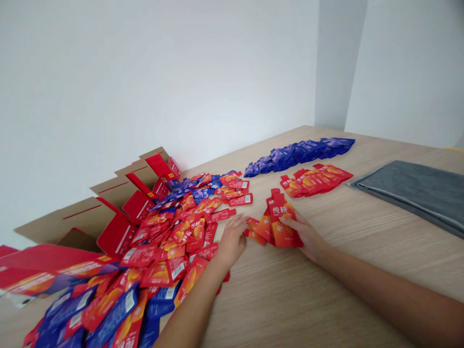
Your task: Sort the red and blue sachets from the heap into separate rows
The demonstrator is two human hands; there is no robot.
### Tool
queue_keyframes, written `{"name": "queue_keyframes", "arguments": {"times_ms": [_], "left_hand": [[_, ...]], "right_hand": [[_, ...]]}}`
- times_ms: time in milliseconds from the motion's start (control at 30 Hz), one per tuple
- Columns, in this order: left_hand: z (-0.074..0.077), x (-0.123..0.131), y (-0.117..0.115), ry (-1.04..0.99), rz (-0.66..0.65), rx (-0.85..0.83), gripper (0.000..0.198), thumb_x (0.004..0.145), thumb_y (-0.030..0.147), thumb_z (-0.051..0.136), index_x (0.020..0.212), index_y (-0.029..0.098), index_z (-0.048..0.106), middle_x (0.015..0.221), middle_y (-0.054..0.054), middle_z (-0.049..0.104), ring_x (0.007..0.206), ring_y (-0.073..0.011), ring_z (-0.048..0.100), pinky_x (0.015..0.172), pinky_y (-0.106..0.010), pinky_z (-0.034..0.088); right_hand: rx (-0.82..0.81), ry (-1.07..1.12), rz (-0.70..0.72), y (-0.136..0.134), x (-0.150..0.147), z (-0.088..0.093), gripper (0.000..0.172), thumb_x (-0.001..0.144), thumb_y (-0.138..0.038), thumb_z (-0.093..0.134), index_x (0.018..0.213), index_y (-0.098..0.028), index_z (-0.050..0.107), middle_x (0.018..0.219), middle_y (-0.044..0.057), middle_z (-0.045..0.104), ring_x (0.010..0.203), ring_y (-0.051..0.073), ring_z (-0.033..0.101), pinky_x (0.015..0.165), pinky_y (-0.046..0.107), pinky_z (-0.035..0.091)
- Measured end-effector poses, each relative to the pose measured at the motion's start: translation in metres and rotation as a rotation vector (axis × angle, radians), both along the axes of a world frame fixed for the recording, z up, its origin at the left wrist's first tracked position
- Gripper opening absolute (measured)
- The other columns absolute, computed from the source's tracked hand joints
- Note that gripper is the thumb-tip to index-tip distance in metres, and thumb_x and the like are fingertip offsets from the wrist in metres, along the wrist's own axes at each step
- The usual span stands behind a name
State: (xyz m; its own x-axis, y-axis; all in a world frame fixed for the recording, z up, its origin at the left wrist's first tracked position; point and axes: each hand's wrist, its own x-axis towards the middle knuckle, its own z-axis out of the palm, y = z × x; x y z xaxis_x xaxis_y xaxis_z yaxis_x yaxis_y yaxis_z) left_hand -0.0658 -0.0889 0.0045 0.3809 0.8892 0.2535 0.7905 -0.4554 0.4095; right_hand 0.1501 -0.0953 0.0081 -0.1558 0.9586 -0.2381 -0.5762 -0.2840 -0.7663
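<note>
A large loose heap of red and blue sachets (170,237) spreads over the left of the wooden table (326,299). My left hand (232,239) lies at the heap's right edge, fingers bent down onto red sachets. My right hand (306,234) is closed on a fanned stack of red sachets (281,220), held partly upright on the table just right of the left hand. Farther back lie a sorted row of red sachets (317,180) and a longer sorted row of blue sachets (297,153).
Open cardboard boxes with red flaps (119,198) stand against the white wall at the left. A folded grey cloth (413,191) lies at the right. Flat red cartons (43,268) sit at the far left edge.
</note>
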Motion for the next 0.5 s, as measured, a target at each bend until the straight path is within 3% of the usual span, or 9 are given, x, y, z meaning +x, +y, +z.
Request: {"name": "queue_keyframes", "arguments": {"times_ms": [100,200,333,500], "left_hand": [[-0.005,-0.009,-0.009,-0.309,0.355,-0.050,0.028,0.067,0.005,0.051,0.090,0.019,0.059,0.107,-0.009,0.065,0.108,-0.0232,0.056,0.095,-0.043,0.043],[-0.007,-0.010,-0.016,-0.709,0.589,-0.347,0.017,0.070,0.019,0.062,0.084,0.019,0.052,0.080,-0.004,0.066,0.082,-0.0204,0.064,0.078,-0.037,0.050],[0.002,0.003,-0.014,-1.181,0.582,-0.628,0.025,0.066,0.019,0.068,0.085,0.018,0.051,0.075,-0.004,0.068,0.070,-0.0151,0.065,0.073,-0.029,0.051],[0.007,0.031,0.010,-1.200,0.463,-0.725,0.014,0.065,0.021,0.068,0.063,0.014,0.057,0.058,-0.003,0.064,0.051,-0.0111,0.059,0.055,-0.023,0.046]], "right_hand": [[0.158,-0.227,0.020,-0.002,0.000,-0.005,0.055,0.067,-0.026,0.071,0.118,-0.029,0.052,0.116,0.001,0.065,0.107,0.025,0.061,0.097,0.044,0.045],[0.310,-0.391,0.037,0.001,-0.002,-0.012,0.062,0.067,-0.026,0.071,0.124,-0.029,0.049,0.130,0.002,0.056,0.119,0.025,0.051,0.107,0.045,0.034],[0.309,-0.470,0.037,0.012,-0.005,-0.020,0.064,0.063,-0.025,0.073,0.123,-0.029,0.051,0.131,0.002,0.056,0.123,0.026,0.048,0.110,0.048,0.026],[0.278,-0.415,0.177,0.016,-0.004,-0.019,0.052,0.063,-0.023,0.072,0.114,-0.026,0.058,0.115,0.004,0.066,0.107,0.027,0.060,0.101,0.049,0.039]]}}
